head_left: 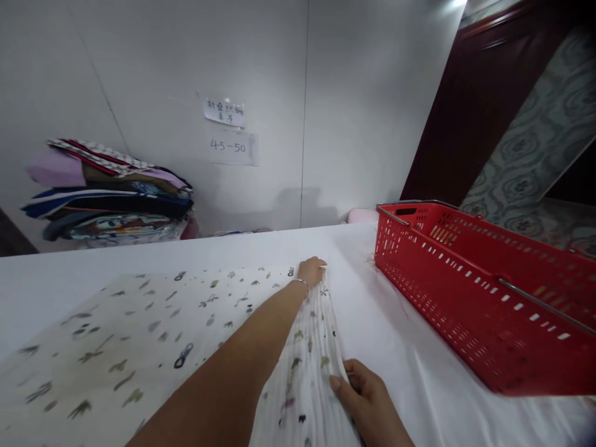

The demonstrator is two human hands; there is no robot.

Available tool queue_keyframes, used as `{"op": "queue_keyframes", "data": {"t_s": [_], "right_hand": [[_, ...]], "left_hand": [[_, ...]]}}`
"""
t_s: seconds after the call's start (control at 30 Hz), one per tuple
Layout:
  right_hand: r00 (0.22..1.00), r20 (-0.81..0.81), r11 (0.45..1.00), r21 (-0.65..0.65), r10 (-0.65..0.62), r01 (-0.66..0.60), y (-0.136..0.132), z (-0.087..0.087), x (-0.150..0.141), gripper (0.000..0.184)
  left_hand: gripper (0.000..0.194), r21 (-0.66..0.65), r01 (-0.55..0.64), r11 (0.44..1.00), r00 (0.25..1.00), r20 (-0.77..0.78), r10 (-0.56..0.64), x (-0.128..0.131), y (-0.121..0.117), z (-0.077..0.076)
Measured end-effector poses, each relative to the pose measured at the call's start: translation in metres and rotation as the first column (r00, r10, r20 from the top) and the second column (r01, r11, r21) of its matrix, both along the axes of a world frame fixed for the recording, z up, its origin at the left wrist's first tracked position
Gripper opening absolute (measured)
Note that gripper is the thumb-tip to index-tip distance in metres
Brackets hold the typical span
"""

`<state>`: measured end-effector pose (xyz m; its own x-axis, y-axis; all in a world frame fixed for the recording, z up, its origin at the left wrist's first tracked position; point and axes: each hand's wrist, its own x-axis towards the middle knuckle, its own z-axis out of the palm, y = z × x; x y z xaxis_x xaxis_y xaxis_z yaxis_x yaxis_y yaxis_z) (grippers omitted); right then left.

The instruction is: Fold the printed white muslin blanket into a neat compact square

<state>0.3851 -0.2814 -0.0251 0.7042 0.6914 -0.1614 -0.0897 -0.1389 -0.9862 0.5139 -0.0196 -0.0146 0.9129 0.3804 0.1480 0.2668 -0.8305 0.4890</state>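
Observation:
A thin white cloth (186, 323) printed with small leaves and dark shapes lies spread over the left and middle of the table. Its right side is gathered into narrow lengthwise folds (314, 347). My left hand (311, 271), with a bracelet at the wrist, reaches to the far end of these folds and is closed on the cloth's far right corner. Nearer to me, my right hand (365, 397) pinches the right edge of the folds between thumb and fingers. My left forearm covers part of the cloth.
A red perforated basket (433, 279) with metal handles stands on the white-covered table (354, 267) at the right. Behind the table's far left edge is a pile of folded fabrics (116, 195). Paper signs (233, 148), one reading "45-50", hang on the wall.

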Motion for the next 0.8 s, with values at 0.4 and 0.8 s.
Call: {"op": "queue_keyframes", "data": {"t_s": [0.4, 0.8], "right_hand": [[0.994, -0.046, 0.994, 0.056, -0.095, 0.098, 0.001, 0.001, 0.0, 0.063], [0.999, 0.051, 0.998, 0.059, 0.011, -0.014, -0.008, 0.018, 0.002, 0.083]], "left_hand": [[0.052, 0.022, 0.032, 0.999, 0.999, 0.018, -0.032, -0.059, 0.006, 0.029], [0.045, -0.125, -0.062, 0.99, 0.995, -0.079, 0.053, -0.31, 0.004, 0.054]]}}
